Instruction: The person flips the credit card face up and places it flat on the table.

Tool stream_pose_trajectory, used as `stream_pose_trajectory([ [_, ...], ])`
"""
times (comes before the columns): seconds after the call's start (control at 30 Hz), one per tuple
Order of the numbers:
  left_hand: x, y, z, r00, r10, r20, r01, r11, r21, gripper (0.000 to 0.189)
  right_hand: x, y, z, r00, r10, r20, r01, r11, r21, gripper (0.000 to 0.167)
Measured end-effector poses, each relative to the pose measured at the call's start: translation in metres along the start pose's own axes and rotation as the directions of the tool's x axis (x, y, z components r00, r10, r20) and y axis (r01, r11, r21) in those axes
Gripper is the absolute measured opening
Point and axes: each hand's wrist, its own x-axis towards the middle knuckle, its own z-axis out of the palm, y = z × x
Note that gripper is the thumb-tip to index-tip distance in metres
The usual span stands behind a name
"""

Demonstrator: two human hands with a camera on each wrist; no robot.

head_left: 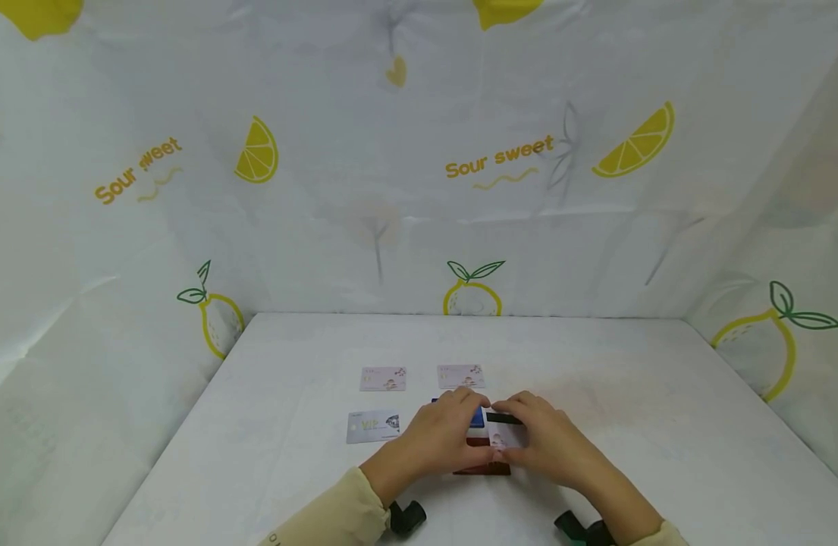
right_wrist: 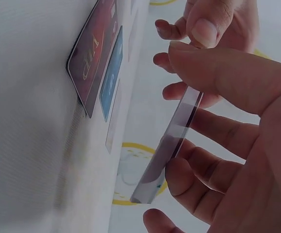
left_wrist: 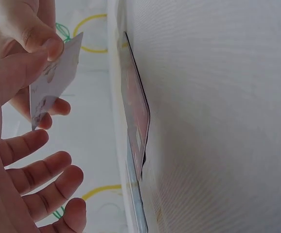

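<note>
Above the table, a pale card with a dark stripe is between my two hands. My right hand holds it by thumb and fingers, with the thumb at one edge and the fingers along the other in the right wrist view. My left hand has its thumb on the card's near left corner and its index fingertip at the opposite edge; its other fingers are loosely bent and off the card. Below the hands lies a dark red VIP card, partly covered in the head view. Beyond it lies a blue card, also partly hidden.
A silver VIP card lies left of the hands. Two pale pinkish cards lie in a row farther back. The white table meets a lemon-printed cloth at its back and sides.
</note>
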Motion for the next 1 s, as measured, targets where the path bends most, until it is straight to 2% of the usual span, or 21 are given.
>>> stream_pose_trajectory([
  [0.2, 0.0, 0.0, -0.001, 1.0, -0.019, 0.014, 0.019, 1.0, -0.004, 0.07, 0.0, 0.005, -0.005, 1.0, -0.026, 0.018, 0.023, 0.991, 0.132, 0.059],
  [0.4, 0.001, -0.001, -0.001, 1.0, -0.021, 0.023, 0.022, 1.0, -0.006, 0.072, -0.001, 0.01, -0.01, 0.997, -0.077, 0.016, 0.068, 0.947, 0.314, 0.059],
  [0.5, 0.001, -0.002, 0.0, 0.999, -0.021, 0.025, 0.021, 1.0, -0.019, 0.07, -0.001, 0.011, -0.011, 0.994, -0.104, 0.032, 0.079, 0.891, 0.448, 0.057],
  [0.63, 0.001, -0.003, 0.0, 0.999, -0.021, 0.033, 0.022, 0.999, -0.042, 0.072, -0.001, 0.012, -0.012, 0.988, -0.14, 0.06, 0.074, 0.786, 0.614, 0.056],
  [0.8, 0.001, -0.002, 0.001, 0.999, -0.016, 0.032, 0.017, 0.999, -0.032, 0.067, 0.0, 0.014, -0.012, 0.977, -0.191, 0.091, 0.057, 0.65, 0.757, 0.057],
  [0.87, 0.001, -0.002, 0.001, 1.0, -0.014, 0.025, 0.014, 1.0, -0.022, 0.062, 0.0, 0.015, -0.012, 0.974, -0.2, 0.103, 0.042, 0.612, 0.79, 0.058],
  [0.9, 0.001, -0.002, 0.001, 1.0, -0.012, 0.018, 0.013, 1.0, -0.015, 0.06, -0.001, 0.016, -0.011, 0.974, -0.201, 0.104, 0.041, 0.608, 0.793, 0.058],
  [0.93, 0.001, -0.002, 0.001, 1.0, -0.013, 0.015, 0.013, 1.0, -0.007, 0.059, 0.0, 0.016, -0.011, 0.976, -0.192, 0.105, 0.037, 0.617, 0.786, 0.058],
  [1.0, 0.002, -0.002, 0.001, 1.0, -0.015, 0.01, 0.015, 1.0, 0.005, 0.058, 0.0, 0.017, -0.012, 0.981, -0.161, 0.112, 0.021, 0.653, 0.757, 0.058],
])
